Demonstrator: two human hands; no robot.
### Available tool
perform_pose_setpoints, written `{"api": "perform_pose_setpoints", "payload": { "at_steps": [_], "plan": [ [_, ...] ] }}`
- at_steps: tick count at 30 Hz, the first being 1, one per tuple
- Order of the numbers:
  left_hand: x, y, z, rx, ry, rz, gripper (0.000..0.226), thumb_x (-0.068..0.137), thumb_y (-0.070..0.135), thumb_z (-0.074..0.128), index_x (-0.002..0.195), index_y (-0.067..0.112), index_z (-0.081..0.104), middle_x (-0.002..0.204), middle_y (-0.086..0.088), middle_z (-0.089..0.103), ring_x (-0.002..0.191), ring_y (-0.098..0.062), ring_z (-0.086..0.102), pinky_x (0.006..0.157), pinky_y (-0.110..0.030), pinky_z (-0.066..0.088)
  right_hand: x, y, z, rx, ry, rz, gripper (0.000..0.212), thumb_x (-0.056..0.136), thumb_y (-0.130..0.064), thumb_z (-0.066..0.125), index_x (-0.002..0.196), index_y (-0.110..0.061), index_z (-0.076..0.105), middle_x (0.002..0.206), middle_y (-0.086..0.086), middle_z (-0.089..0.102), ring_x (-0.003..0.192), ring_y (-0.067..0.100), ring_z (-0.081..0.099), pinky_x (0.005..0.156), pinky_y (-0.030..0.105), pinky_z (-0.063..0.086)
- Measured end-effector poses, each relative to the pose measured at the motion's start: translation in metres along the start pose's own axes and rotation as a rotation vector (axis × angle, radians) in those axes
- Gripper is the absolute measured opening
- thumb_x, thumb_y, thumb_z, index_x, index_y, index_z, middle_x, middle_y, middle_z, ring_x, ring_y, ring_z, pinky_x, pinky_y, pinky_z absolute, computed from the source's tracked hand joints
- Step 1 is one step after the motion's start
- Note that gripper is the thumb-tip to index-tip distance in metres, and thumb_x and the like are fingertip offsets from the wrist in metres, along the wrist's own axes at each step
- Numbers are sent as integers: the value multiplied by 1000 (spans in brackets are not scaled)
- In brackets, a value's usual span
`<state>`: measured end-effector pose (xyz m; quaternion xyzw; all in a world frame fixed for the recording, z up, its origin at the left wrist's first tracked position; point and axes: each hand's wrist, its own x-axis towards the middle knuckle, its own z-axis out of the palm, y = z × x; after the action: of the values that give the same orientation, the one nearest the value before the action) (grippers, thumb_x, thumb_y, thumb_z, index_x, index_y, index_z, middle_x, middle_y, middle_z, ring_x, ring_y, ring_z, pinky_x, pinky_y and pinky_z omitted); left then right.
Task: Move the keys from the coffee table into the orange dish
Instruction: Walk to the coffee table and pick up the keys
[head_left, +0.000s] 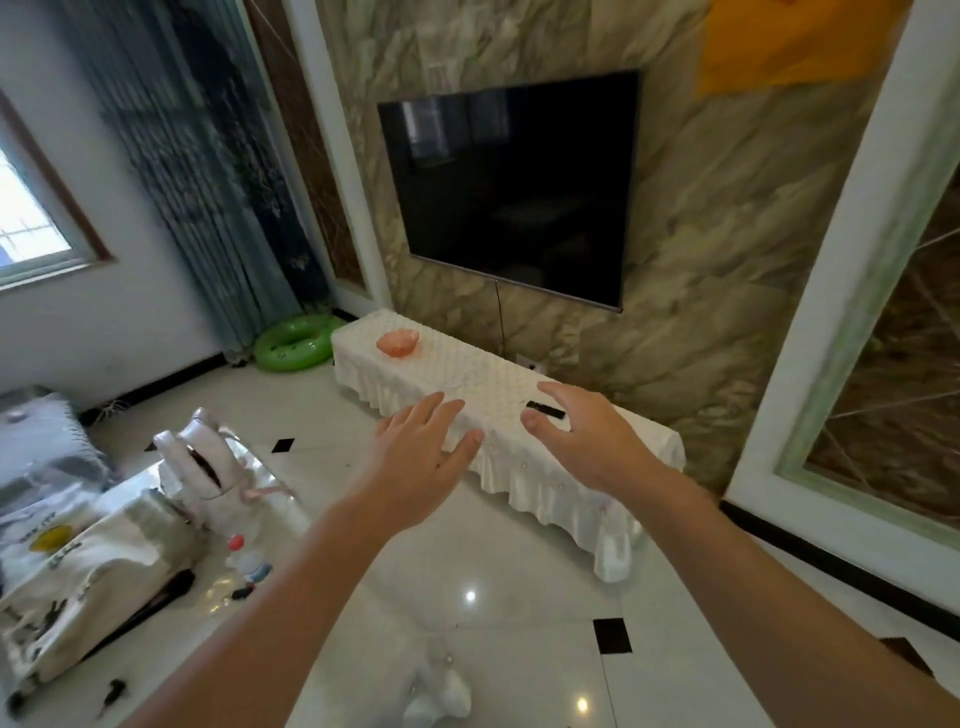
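The orange dish (397, 343) sits at the far left end of a long low cabinet (498, 384) draped in white cloth, under the wall television. My left hand (421, 457) and my right hand (582, 436) are both stretched forward, fingers spread, holding nothing. They hover in front of the cabinet's middle, well to the right of the dish. The shiny coffee table (218, 587) is at lower left. A small dark object (243, 592) lies on it near a bottle; it is too blurred to tell whether it is the keys.
A black remote (545, 410) lies on the cabinet beside my right thumb. The coffee table holds a white plush toy (197, 457), a red-capped bottle (244, 558) and a printed bag (88, 582). A green swim ring (296, 345) lies by the curtain. The floor is glossy tile.
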<state>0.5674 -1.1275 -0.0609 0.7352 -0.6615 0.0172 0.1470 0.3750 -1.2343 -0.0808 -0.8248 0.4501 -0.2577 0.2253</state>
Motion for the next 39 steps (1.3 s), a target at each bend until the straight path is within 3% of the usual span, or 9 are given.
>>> {"api": "perform_pose_setpoints", "payload": {
  "at_steps": [6, 20, 25, 32, 39],
  "plan": [
    [77, -17, 8, 66, 30, -68, 65, 94, 64, 20, 147, 29, 33, 156, 0, 32, 141, -20, 31, 114, -43, 26, 97, 16, -1, -29, -16, -113, 66, 88, -67, 35, 144, -31, 36, 151, -7, 37, 137, 17, 32, 108, 38, 26],
    [226, -124, 45, 42, 26, -157, 68, 93, 66, 16, 148, 29, 30, 157, -1, 30, 142, -22, 29, 115, -43, 24, 274, 25, 75, -76, -176, -99, 71, 85, -73, 31, 145, -35, 31, 155, -8, 30, 140, 17, 27, 109, 38, 24],
    [302, -159, 53, -20, 11, -136, 73, 89, 68, 12, 149, 29, 29, 159, 0, 27, 144, -24, 27, 116, -48, 23, 349, 19, 83, -158, -143, -89, 69, 86, -71, 32, 145, -35, 31, 154, -7, 32, 139, 18, 28, 111, 43, 27],
    [368, -219, 43, -18, 68, -95, 67, 92, 63, 16, 150, 30, 27, 159, 3, 25, 144, -19, 25, 114, -46, 25, 436, -3, 103, -168, -121, -165, 67, 89, -67, 34, 146, -31, 31, 153, -6, 33, 139, 17, 27, 108, 37, 25],
    [385, -314, 46, 52, 93, -318, 71, 91, 67, 15, 146, 27, 35, 154, -2, 36, 138, -24, 36, 110, -43, 29, 512, -40, 171, -78, -249, -298, 65, 91, -62, 38, 146, -30, 31, 152, -6, 35, 138, 17, 29, 110, 37, 23]
  ]
}}
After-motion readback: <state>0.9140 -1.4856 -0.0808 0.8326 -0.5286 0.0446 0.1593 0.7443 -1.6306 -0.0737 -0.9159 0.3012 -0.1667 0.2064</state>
